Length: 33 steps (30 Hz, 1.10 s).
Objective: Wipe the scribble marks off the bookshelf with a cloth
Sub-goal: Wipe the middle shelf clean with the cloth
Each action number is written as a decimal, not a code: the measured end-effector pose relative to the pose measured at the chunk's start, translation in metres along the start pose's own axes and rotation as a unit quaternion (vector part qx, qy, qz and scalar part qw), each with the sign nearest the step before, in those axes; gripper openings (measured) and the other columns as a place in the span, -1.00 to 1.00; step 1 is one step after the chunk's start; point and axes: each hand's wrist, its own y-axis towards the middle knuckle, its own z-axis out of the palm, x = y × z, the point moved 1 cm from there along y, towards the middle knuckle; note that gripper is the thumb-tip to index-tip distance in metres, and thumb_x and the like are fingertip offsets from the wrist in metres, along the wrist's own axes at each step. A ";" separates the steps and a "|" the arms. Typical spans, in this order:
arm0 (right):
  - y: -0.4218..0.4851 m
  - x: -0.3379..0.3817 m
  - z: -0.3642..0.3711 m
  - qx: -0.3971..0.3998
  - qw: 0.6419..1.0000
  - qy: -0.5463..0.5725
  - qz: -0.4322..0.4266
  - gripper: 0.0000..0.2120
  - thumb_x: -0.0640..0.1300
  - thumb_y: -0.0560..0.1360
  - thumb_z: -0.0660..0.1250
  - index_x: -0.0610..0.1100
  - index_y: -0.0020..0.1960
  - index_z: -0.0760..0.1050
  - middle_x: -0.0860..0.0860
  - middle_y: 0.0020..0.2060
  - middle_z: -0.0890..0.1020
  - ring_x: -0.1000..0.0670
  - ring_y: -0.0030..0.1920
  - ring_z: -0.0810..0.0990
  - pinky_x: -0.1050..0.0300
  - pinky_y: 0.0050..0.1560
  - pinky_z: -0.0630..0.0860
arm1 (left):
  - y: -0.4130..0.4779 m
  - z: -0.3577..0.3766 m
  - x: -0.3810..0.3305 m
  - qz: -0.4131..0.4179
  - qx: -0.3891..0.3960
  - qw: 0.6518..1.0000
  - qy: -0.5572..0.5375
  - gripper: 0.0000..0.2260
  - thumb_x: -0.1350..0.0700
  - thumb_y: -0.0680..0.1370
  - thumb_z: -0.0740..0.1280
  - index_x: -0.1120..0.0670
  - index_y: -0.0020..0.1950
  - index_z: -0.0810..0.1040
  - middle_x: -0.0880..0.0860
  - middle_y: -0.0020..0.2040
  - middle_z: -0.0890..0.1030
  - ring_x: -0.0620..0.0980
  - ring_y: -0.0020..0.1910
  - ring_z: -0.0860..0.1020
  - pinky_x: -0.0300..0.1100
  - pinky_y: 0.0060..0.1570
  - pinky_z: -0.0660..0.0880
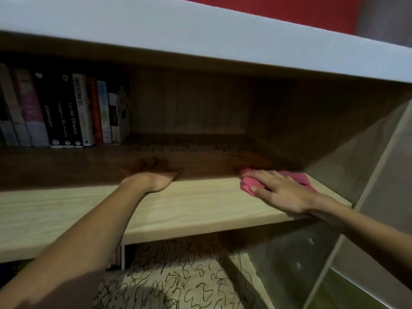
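Observation:
A light wooden shelf board (178,208) of the bookshelf runs across the middle of the head view. My right hand (278,190) lies flat with straight fingers on a pink cloth (298,178) at the board's right end. My left hand (156,180) rests palm down on the board's middle, its fingers reaching into the shadow and partly hidden. Faint black scribble marks (200,148) show on the dark back part of this board. Dense black scribbles (178,279) cover the lower shelf below.
A row of upright books (66,112) stands at the back left of the shelf. The white top panel (200,34) overhangs the compartment. The bookshelf's side wall (347,161) closes the right end, with tiled floor (390,186) beyond.

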 end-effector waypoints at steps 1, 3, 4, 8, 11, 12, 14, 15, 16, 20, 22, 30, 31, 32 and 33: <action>-0.003 -0.012 -0.005 0.013 0.999 -0.028 -0.025 -0.48 0.33 0.55 -0.14 0.28 0.49 0.00 0.16 0.51 0.14 0.03 0.50 0.11 -0.06 0.49 0.02 | 0.006 -0.001 0.001 -0.005 -0.014 1.000 0.006 -0.36 -0.38 0.56 -0.13 -0.13 0.57 -0.07 -0.03 0.58 -0.14 0.12 0.55 -0.14 0.26 0.42 -0.25; 0.012 -0.035 -0.019 0.022 0.998 -0.055 0.017 -0.42 0.33 0.52 -0.14 0.22 0.51 0.01 0.10 0.52 0.15 -0.01 0.50 0.13 -0.01 0.48 0.04 | 0.011 -0.002 0.000 -0.011 -0.036 0.999 0.034 -0.36 -0.40 0.54 -0.14 -0.17 0.56 -0.07 -0.05 0.58 -0.14 0.12 0.55 -0.12 0.34 0.40 -0.23; 0.026 -0.043 -0.024 0.021 0.997 -0.052 0.055 -0.41 0.31 0.53 -0.14 0.18 0.53 -0.01 0.05 0.53 0.12 -0.05 0.51 0.12 0.01 0.48 0.03 | 0.012 -0.003 -0.002 -0.010 -0.041 0.998 0.043 -0.36 -0.41 0.53 -0.15 -0.17 0.56 -0.08 -0.06 0.58 -0.14 0.12 0.55 -0.11 0.36 0.39 -0.22; 0.116 -0.047 -0.022 -0.035 0.995 -0.030 0.089 -0.47 0.23 0.61 -0.07 0.11 0.54 0.05 0.01 0.55 0.05 -0.09 0.52 0.06 0.01 0.51 -0.03 | 0.016 -0.002 -0.002 -0.013 -0.049 0.998 0.048 -0.38 -0.38 0.56 -0.13 -0.16 0.57 -0.07 -0.05 0.58 -0.14 0.11 0.55 -0.12 0.35 0.39 -0.19; 0.171 -0.027 -0.012 -0.046 0.993 -0.042 0.099 -0.47 0.18 0.64 -0.04 0.05 0.56 0.02 -0.05 0.55 0.03 -0.14 0.53 0.03 -0.11 0.50 -0.04 | 0.017 -0.001 -0.001 -0.008 -0.048 0.998 0.050 -0.38 -0.39 0.54 -0.14 -0.19 0.56 -0.07 -0.07 0.58 -0.15 0.11 0.55 -0.13 0.39 0.38 -0.20; 0.179 -0.013 -0.007 -0.034 0.994 -0.056 0.087 -0.47 0.18 0.64 -0.07 0.05 0.56 0.00 -0.05 0.56 0.01 -0.15 0.53 0.00 -0.13 0.50 -0.05 | 0.017 -0.001 0.000 -0.011 -0.048 0.998 0.047 -0.38 -0.39 0.54 -0.14 -0.19 0.56 -0.08 -0.07 0.58 -0.15 0.11 0.55 -0.13 0.39 0.38 -0.20; 0.179 0.018 0.002 -0.002 0.997 -0.068 0.030 -0.47 0.21 0.64 -0.13 0.08 0.56 -0.04 -0.02 0.56 0.00 -0.13 0.54 -0.03 -0.13 0.48 -0.09 | 0.018 -0.002 -0.001 -0.016 -0.046 0.998 0.048 -0.38 -0.39 0.54 -0.13 -0.20 0.56 -0.08 -0.08 0.58 -0.15 0.10 0.55 -0.14 0.38 0.39 -0.20; 0.171 0.031 0.006 0.012 0.997 -0.081 -0.008 -0.47 0.23 0.63 -0.14 0.12 0.56 -0.06 0.01 0.56 0.00 -0.11 0.54 -0.03 -0.11 0.47 -0.09 | 0.018 -0.003 -0.001 -0.021 -0.042 0.998 0.048 -0.38 -0.39 0.54 -0.13 -0.20 0.56 -0.09 -0.08 0.58 -0.15 0.09 0.55 -0.14 0.37 0.39 -0.20; 0.156 0.041 0.009 0.021 0.994 -0.093 -0.047 -0.47 0.24 0.62 -0.15 0.15 0.55 -0.08 0.05 0.56 -0.01 -0.08 0.54 -0.04 -0.09 0.47 -0.10 | 0.017 -0.003 -0.002 -0.023 -0.040 0.998 0.049 -0.38 -0.39 0.54 -0.13 -0.20 0.56 -0.09 -0.08 0.58 -0.15 0.08 0.55 -0.14 0.37 0.39 -0.21; 0.104 0.025 0.010 0.056 0.982 -0.097 -0.149 -0.51 0.26 0.60 -0.13 0.28 0.52 -0.06 0.22 0.53 -0.07 0.08 0.53 -0.10 0.02 0.48 -0.16 | 0.020 0.000 0.000 -0.020 -0.046 0.997 0.057 -0.35 -0.41 0.52 -0.13 -0.21 0.56 -0.10 -0.09 0.58 -0.14 0.09 0.55 -0.13 0.37 0.38 -0.19; 0.111 0.000 0.000 0.049 0.988 -0.079 -0.120 -0.49 0.29 0.59 -0.12 0.27 0.52 -0.03 0.19 0.54 0.00 0.05 0.53 -0.03 0.01 0.51 -0.11 | 0.021 -0.002 0.002 -0.018 -0.045 0.997 0.058 -0.35 -0.42 0.51 -0.14 -0.22 0.55 -0.11 -0.09 0.58 -0.16 0.09 0.55 -0.14 0.38 0.37 -0.19; 0.216 -0.021 -0.001 -0.035 0.992 -0.069 0.103 -0.41 0.26 0.59 -0.04 0.07 0.55 0.00 -0.06 0.55 0.04 -0.18 0.52 0.02 -0.23 0.48 -0.04 | 0.023 -0.001 0.002 -0.015 -0.044 0.998 0.052 -0.34 -0.44 0.50 -0.15 -0.23 0.55 -0.10 -0.10 0.58 -0.16 0.09 0.55 -0.15 0.40 0.36 -0.22; 0.215 -0.001 0.007 -0.022 0.995 -0.068 0.074 -0.40 0.30 0.57 -0.08 0.10 0.55 0.00 -0.04 0.55 0.04 -0.18 0.52 0.01 -0.25 0.47 -0.05 | 0.023 -0.002 0.002 -0.015 -0.045 0.997 0.054 -0.34 -0.44 0.50 -0.15 -0.23 0.55 -0.10 -0.10 0.58 -0.15 0.09 0.55 -0.15 0.40 0.37 -0.22; 0.208 0.020 0.013 -0.010 0.997 -0.072 0.036 -0.40 0.32 0.57 -0.11 0.13 0.54 -0.01 -0.02 0.55 0.03 -0.18 0.53 0.00 -0.24 0.48 -0.07 | 0.023 -0.003 0.002 -0.016 -0.044 0.997 0.054 -0.35 -0.43 0.50 -0.14 -0.22 0.55 -0.10 -0.10 0.58 -0.15 0.09 0.55 -0.14 0.39 0.37 -0.22; 0.195 0.038 0.018 0.008 0.997 -0.079 -0.006 -0.42 0.31 0.58 -0.13 0.15 0.55 -0.04 0.00 0.56 0.02 -0.16 0.53 -0.01 -0.21 0.48 -0.08 | 0.023 -0.003 0.002 -0.018 -0.042 0.998 0.050 -0.35 -0.43 0.51 -0.14 -0.22 0.55 -0.10 -0.10 0.58 -0.15 0.09 0.55 -0.14 0.38 0.38 -0.21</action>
